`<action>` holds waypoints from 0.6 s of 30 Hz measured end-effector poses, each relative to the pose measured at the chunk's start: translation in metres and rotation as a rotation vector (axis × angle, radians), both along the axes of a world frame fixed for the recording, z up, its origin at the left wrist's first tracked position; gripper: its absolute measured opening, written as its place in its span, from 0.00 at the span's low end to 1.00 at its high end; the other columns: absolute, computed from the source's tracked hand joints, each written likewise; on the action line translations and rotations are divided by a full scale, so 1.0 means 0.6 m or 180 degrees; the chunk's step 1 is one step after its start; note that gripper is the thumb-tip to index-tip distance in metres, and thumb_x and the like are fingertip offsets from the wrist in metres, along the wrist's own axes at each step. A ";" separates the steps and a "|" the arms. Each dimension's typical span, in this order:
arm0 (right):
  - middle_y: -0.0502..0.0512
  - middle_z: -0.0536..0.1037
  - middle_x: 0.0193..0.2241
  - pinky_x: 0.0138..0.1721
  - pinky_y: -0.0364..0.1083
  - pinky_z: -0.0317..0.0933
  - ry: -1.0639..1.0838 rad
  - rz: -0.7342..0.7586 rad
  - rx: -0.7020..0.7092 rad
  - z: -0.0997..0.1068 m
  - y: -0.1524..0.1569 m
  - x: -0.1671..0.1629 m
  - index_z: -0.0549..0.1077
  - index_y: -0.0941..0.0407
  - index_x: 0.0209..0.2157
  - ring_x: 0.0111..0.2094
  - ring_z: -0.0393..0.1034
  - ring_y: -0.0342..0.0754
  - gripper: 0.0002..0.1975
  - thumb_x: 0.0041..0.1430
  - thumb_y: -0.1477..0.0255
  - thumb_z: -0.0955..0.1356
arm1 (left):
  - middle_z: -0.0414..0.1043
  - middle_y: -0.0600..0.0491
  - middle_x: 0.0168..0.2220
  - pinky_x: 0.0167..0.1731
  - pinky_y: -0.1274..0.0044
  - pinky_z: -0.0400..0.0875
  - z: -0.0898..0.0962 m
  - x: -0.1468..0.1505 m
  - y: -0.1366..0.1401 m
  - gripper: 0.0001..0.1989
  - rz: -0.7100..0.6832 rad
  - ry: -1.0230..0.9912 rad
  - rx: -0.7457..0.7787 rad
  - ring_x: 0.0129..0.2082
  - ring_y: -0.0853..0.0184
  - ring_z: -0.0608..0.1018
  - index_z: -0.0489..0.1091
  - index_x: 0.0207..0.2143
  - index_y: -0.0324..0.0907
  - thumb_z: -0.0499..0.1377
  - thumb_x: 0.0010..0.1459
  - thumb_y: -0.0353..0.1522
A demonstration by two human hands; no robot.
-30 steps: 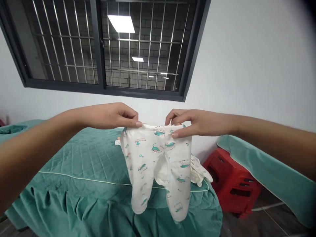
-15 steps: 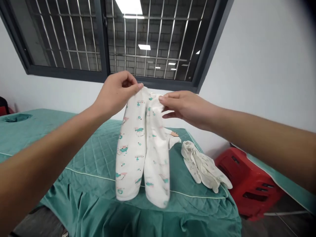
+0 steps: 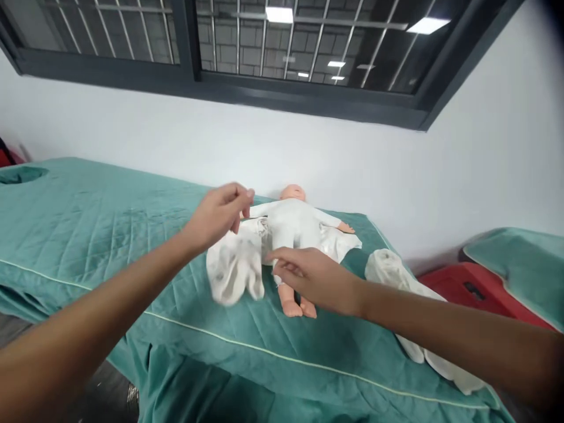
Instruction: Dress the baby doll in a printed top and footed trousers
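White baby trousers (image 3: pixel 235 267) lie bunched on the green bed, blurred, beside a baby doll. My left hand (image 3: pixel 222 211) is just above their top edge, fingers loosely bent, with no cloth visible in its grasp. Loosely curled too, my right hand (image 3: pixel 308 273) hovers over the legs of the doll (image 3: pixel 293 223), its fingertips near the trousers' right edge; contact cannot be made out. The doll lies on its back in a white top, head toward the wall, bare feet toward me. Some white cloth (image 3: pixel 346 244) lies under its arm at the right.
More pale baby clothing (image 3: pixel 388 267) lies at the bed's right end, partly behind my right forearm. The green quilted bed (image 3: pixel 132 235) stands along a white wall under a barred window (image 3: pixel 286 47). A red plastic stool (image 3: pixel 476 288) is beyond the right end.
The printed trousers, held up between both hands before, are now down on the bed, left of the doll. Both hands have lowered, and the doll has come into view.
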State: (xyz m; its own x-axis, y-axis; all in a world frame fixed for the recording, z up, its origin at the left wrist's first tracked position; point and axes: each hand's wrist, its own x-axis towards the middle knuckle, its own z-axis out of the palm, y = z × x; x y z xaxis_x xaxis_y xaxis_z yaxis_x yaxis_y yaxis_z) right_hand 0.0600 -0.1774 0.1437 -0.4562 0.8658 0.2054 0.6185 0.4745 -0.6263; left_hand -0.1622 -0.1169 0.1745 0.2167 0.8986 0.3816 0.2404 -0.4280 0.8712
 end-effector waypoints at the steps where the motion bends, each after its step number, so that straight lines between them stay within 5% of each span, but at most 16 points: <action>1: 0.49 0.81 0.32 0.38 0.51 0.73 -0.0411 -0.0054 0.0031 -0.022 0.020 0.017 0.77 0.47 0.45 0.34 0.77 0.52 0.12 0.63 0.65 0.64 | 0.70 0.57 0.21 0.21 0.80 0.64 -0.030 0.003 0.015 0.17 -0.0070 -0.0062 -0.0318 0.18 0.74 0.70 0.69 0.27 0.40 0.55 0.61 0.43; 4: 0.56 0.75 0.52 0.56 0.55 0.64 -0.0831 -0.0655 0.0835 -0.061 0.117 0.071 0.71 0.51 0.52 0.52 0.70 0.57 0.18 0.63 0.63 0.63 | 0.75 0.51 0.32 0.29 0.77 0.71 -0.108 0.027 0.058 0.16 -0.0203 -0.0406 -0.1175 0.30 0.67 0.77 0.70 0.32 0.39 0.58 0.58 0.44; 7: 0.67 0.64 0.61 0.63 0.62 0.52 -0.0895 -0.1257 0.0928 -0.075 0.240 0.124 0.59 0.61 0.62 0.63 0.56 0.64 0.33 0.61 0.59 0.64 | 0.75 0.46 0.39 0.38 0.72 0.74 -0.158 0.071 0.090 0.15 -0.0407 -0.0751 -0.1964 0.37 0.64 0.78 0.71 0.36 0.38 0.62 0.54 0.41; 10: 0.72 0.60 0.63 0.61 0.63 0.53 -0.0869 -0.2072 0.0175 -0.084 0.347 0.168 0.45 0.63 0.68 0.63 0.56 0.67 0.47 0.58 0.49 0.64 | 0.76 0.42 0.41 0.40 0.68 0.74 -0.183 0.118 0.108 0.19 -0.0652 -0.0904 -0.2555 0.36 0.62 0.78 0.71 0.41 0.37 0.62 0.54 0.43; 13: 0.76 0.59 0.64 0.61 0.62 0.55 -0.0754 -0.2338 -0.0617 -0.094 0.421 0.195 0.37 0.65 0.69 0.62 0.59 0.67 0.57 0.54 0.39 0.60 | 0.76 0.40 0.45 0.41 0.66 0.74 -0.197 0.157 0.123 0.27 -0.0941 -0.1121 -0.2924 0.41 0.56 0.78 0.70 0.47 0.39 0.63 0.52 0.48; 18: 0.73 0.59 0.64 0.57 0.61 0.60 -0.0622 -0.2148 -0.1003 -0.104 0.485 0.212 0.50 0.61 0.66 0.61 0.61 0.68 0.55 0.50 0.36 0.61 | 0.75 0.41 0.50 0.42 0.64 0.76 -0.227 0.190 0.156 0.37 -0.1326 -0.1448 -0.3007 0.48 0.50 0.77 0.67 0.55 0.44 0.63 0.46 0.54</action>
State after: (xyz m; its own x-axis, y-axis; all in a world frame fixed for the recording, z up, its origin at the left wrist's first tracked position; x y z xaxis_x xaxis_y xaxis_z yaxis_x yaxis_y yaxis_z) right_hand 0.1874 0.1138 0.0810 0.1891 0.9737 -0.1270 0.8239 -0.2277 -0.5189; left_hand -0.0485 -0.0230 0.0380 0.5814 0.7591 -0.2929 -0.1894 0.4764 0.8586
